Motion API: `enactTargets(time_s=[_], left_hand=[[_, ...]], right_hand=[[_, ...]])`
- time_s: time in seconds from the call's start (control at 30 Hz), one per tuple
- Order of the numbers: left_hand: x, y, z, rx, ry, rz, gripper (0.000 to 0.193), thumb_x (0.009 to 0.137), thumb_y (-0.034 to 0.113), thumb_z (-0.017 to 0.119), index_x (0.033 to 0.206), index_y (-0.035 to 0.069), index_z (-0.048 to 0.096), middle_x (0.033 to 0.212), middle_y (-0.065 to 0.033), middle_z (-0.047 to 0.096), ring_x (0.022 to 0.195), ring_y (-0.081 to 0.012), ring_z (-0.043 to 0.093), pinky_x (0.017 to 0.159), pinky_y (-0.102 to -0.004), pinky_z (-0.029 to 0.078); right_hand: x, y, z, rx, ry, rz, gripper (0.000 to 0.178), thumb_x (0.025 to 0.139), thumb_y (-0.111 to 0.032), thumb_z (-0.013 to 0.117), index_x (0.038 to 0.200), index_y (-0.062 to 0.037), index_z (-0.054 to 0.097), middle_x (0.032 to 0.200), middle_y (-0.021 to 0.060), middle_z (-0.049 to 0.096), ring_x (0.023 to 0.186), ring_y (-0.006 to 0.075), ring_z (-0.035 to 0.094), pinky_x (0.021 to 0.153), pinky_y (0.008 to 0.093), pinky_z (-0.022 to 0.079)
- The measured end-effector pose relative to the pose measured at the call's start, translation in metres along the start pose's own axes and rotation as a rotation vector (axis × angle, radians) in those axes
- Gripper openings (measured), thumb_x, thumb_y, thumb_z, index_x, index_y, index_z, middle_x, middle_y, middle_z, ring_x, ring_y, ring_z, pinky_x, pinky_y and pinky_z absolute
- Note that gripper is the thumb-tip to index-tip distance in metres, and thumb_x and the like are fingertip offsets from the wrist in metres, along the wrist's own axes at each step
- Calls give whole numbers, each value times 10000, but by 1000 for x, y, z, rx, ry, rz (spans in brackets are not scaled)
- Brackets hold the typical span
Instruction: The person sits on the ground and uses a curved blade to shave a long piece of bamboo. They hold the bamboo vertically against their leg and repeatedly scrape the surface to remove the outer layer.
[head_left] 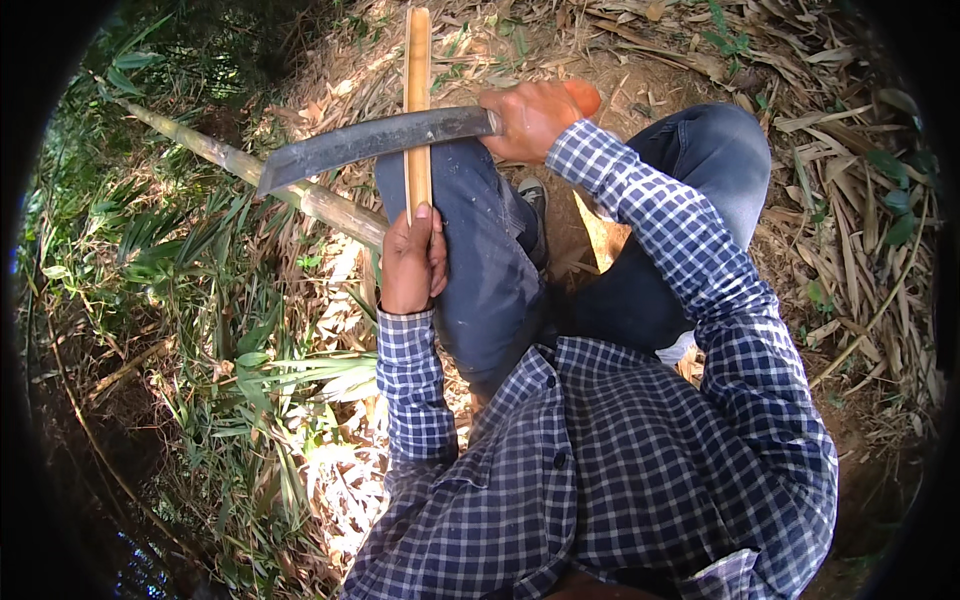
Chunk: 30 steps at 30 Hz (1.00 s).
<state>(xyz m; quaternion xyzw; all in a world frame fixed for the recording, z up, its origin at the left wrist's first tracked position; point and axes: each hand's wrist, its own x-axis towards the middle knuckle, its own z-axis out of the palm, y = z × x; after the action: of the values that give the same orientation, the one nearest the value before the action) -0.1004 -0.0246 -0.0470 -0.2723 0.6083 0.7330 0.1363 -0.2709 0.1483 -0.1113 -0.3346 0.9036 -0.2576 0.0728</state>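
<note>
My left hand [411,262] is closed around the lower end of a split bamboo strip [417,70], pale yellow inside, which stands out away from me past my left knee. In my right hand [530,120] is a machete [370,139], gripped by its orange handle [582,97]. Its dark, broad blade points left and crosses the bamboo strip, passing over it a little beyond my left hand. Whether the blade's edge touches the strip I cannot tell.
A long bamboo pole [230,158] slants from the upper left to beside my left knee [460,230]. Green leaves [160,250] crowd the left side. Dry fallen leaves [850,190] cover the ground on the right. My right knee [720,150] is bent near the right forearm.
</note>
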Motion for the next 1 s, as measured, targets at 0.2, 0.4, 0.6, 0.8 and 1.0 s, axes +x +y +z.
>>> enactTargets(time_s=[0.2, 0.4, 0.6, 0.8, 1.0], left_hand=[[1, 1, 3, 12, 18, 10, 302, 1064, 311, 403, 883, 81, 479, 528, 34, 346, 345, -56, 262, 310, -222, 228], [6, 10, 12, 5, 16, 7, 301, 1065, 307, 398, 886, 78, 475, 513, 31, 344, 339, -57, 250, 304, -225, 216], [1, 3, 6, 28, 36, -11, 293, 1063, 304, 408, 890, 79, 483, 516, 31, 351, 347, -53, 260, 309, -221, 223], [-4, 0, 4, 7, 27, -16, 292, 1062, 303, 409, 891, 80, 487, 519, 38, 347, 351, -50, 262, 315, -221, 228], [2, 2, 8, 21, 25, -3, 306, 1060, 327, 414, 893, 81, 487, 518, 37, 343, 340, -53, 260, 307, -223, 214]], right_hand=[[5, 2, 1, 32, 44, 84, 336, 802, -411, 651, 968, -126, 716, 648, 151, 670, 608, 349, 673, 632, 488, 557], [14, 16, 0, 32, 102, 163, 308, 814, -376, 647, 1008, -145, 710, 644, 129, 672, 588, 327, 670, 612, 475, 559], [12, 9, -4, 24, -32, 144, 310, 807, -359, 660, 1023, -144, 715, 667, 132, 679, 598, 335, 670, 629, 488, 557], [6, 0, -6, 5, -14, 118, 290, 826, -342, 622, 1009, -135, 712, 662, 126, 671, 562, 290, 660, 599, 479, 564], [18, 16, -3, 5, 5, 234, 302, 822, -353, 620, 1020, -146, 713, 673, 114, 676, 574, 278, 669, 621, 474, 573]])
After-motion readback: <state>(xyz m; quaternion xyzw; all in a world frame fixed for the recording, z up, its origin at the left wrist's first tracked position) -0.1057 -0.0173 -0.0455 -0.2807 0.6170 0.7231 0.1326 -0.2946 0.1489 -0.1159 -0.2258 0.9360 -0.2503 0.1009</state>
